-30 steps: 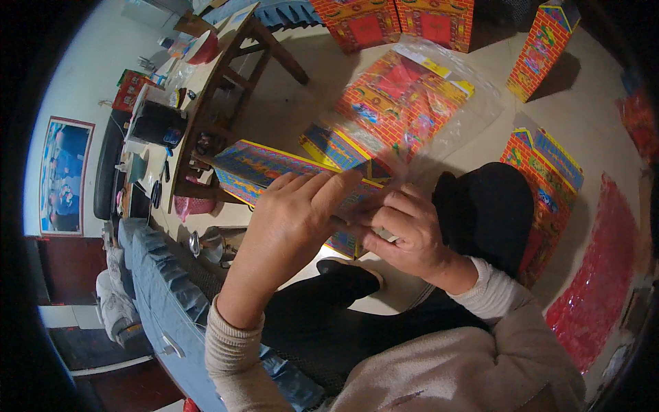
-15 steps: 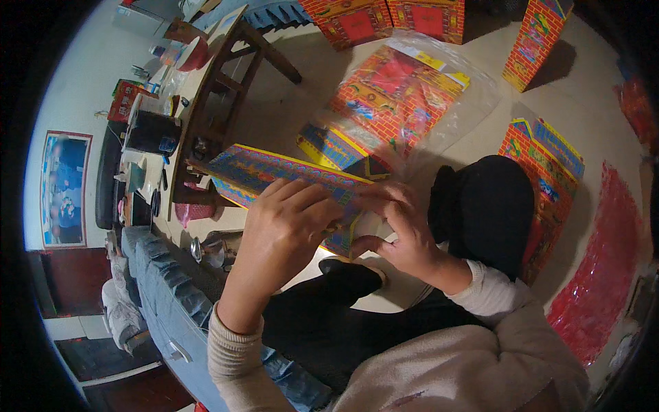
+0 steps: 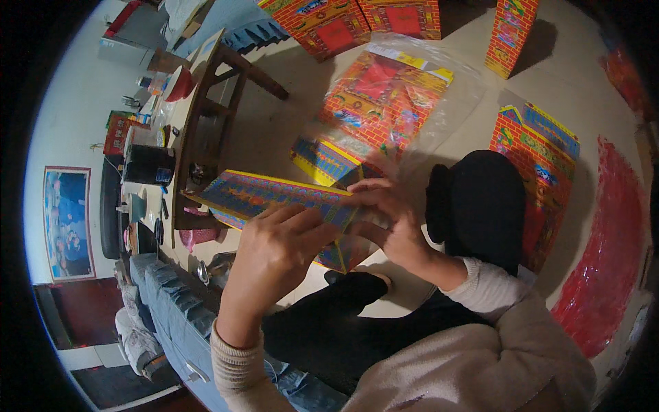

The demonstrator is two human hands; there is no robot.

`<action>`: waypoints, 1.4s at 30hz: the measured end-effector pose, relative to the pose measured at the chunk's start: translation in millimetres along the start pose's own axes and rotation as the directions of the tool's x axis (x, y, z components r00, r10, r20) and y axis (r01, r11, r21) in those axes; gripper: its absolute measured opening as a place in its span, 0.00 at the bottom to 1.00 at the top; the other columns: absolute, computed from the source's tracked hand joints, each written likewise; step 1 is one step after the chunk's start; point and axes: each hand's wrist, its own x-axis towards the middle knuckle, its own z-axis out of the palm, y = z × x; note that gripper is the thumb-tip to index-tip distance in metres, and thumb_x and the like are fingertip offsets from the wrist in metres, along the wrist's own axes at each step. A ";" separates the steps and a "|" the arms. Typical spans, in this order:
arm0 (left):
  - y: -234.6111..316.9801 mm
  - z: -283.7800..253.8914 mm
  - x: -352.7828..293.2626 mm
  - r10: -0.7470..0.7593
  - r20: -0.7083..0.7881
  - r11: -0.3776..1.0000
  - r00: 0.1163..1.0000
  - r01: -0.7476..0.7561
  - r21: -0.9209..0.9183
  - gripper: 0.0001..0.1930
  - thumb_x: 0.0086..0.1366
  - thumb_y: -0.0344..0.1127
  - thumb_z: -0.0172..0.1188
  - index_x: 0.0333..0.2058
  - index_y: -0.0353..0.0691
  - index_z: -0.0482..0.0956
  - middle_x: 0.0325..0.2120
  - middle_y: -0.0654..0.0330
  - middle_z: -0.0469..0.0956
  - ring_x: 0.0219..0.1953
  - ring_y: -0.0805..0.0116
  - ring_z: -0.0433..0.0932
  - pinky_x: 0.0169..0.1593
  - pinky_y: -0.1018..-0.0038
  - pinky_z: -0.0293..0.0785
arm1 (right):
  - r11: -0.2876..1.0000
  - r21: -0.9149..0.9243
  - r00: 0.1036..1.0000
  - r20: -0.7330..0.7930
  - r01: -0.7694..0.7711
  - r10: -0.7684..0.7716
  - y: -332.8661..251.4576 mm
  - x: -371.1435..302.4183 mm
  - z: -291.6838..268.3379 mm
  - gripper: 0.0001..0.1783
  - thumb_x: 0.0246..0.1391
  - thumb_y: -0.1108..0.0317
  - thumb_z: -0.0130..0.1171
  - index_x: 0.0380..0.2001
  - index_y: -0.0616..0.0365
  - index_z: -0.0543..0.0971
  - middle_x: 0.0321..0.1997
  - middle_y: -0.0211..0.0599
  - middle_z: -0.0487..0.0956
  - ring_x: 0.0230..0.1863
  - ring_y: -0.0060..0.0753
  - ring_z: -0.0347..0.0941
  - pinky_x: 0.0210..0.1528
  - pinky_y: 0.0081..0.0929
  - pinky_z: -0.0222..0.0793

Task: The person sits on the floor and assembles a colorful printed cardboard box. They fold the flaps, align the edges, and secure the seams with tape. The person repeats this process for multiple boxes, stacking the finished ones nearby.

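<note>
A long folded cardboard piece [image 3: 255, 195], printed in blue with yellow edging, is held up in front of my lap. My left hand [image 3: 269, 257] grips its near long side, fingers curled over the edge and partly hidden. At the right end, my right hand [image 3: 401, 230] pinches the piece between thumb and fingers. A similar blue and yellow cardboard piece [image 3: 322, 161] lies on the floor just beyond. Past it, flat brick-patterned cardboard [image 3: 391, 96] lies under clear plastic wrapping.
Brick-patterned boxes [image 3: 329, 31] stand at the back, and a narrow one [image 3: 511, 38] stands farther right. By my knee lies another brick-patterned cardboard piece [image 3: 542, 172]. Red plastic film [image 3: 604, 268] spreads at right. A wooden table [image 3: 230, 89] and a blue-covered sofa [image 3: 165, 302] are at left.
The head view has shifted somewhat. The held cardboard piece has tipped, showing more of its blue printed face. Both hands keep their hold on it.
</note>
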 end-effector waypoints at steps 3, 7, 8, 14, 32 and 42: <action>3.7 -8.6 6.5 0.011 0.084 1.000 0.996 -0.013 0.023 0.12 0.48 0.29 0.70 0.35 0.44 0.88 0.29 0.61 0.82 0.34 0.58 0.83 0.37 0.62 0.80 | 0.986 0.140 0.995 -0.015 -0.094 0.097 11.4 -7.1 5.9 0.23 0.45 0.75 0.76 0.47 0.54 0.84 0.49 0.37 0.82 0.58 0.40 0.77 0.64 0.37 0.71; 2.6 -6.0 11.5 0.103 0.110 0.993 0.989 -0.109 0.049 0.13 0.48 0.29 0.68 0.36 0.45 0.88 0.28 0.62 0.81 0.33 0.60 0.82 0.36 0.63 0.79 | 0.980 0.154 0.992 0.000 -0.127 0.129 16.6 -7.1 3.5 0.21 0.47 0.76 0.75 0.47 0.55 0.84 0.49 0.36 0.82 0.57 0.40 0.77 0.63 0.37 0.71; 3.4 -7.0 12.6 0.107 0.136 0.991 0.985 -0.116 0.065 0.14 0.48 0.29 0.67 0.36 0.45 0.88 0.28 0.62 0.80 0.33 0.60 0.82 0.37 0.63 0.79 | 0.984 0.137 0.993 0.003 -0.114 0.115 17.0 -5.9 2.1 0.21 0.48 0.76 0.74 0.47 0.55 0.84 0.49 0.36 0.82 0.57 0.40 0.77 0.63 0.37 0.71; 16.6 -14.2 14.4 0.133 0.246 0.977 0.960 -0.168 0.130 0.15 0.47 0.30 0.66 0.38 0.44 0.86 0.29 0.62 0.77 0.34 0.61 0.82 0.38 0.64 0.79 | 0.959 0.227 0.985 0.005 -0.170 0.174 14.8 -7.8 2.1 0.17 0.53 0.74 0.71 0.47 0.56 0.83 0.50 0.38 0.81 0.58 0.40 0.77 0.63 0.37 0.71; 24.5 -14.8 11.4 0.113 0.285 0.976 0.952 -0.161 0.150 0.15 0.47 0.32 0.65 0.37 0.41 0.83 0.32 0.62 0.77 0.36 0.62 0.80 0.40 0.64 0.79 | 0.998 -0.025 0.991 -0.122 0.050 -0.053 -49.1 33.1 -110.5 0.15 0.65 0.78 0.61 0.54 0.60 0.79 0.59 0.39 0.78 0.51 0.22 0.75 0.50 0.19 0.72; 33.0 -12.3 16.9 0.093 0.300 0.958 0.949 -0.168 0.234 0.17 0.45 0.29 0.66 0.38 0.39 0.85 0.34 0.60 0.80 0.40 0.60 0.82 0.40 0.64 0.80 | 0.492 -0.604 0.769 -0.381 -0.627 0.513 192.9 -94.8 -368.5 0.24 0.70 0.56 0.59 0.63 0.56 0.78 0.63 0.45 0.81 0.65 0.45 0.76 0.64 0.40 0.70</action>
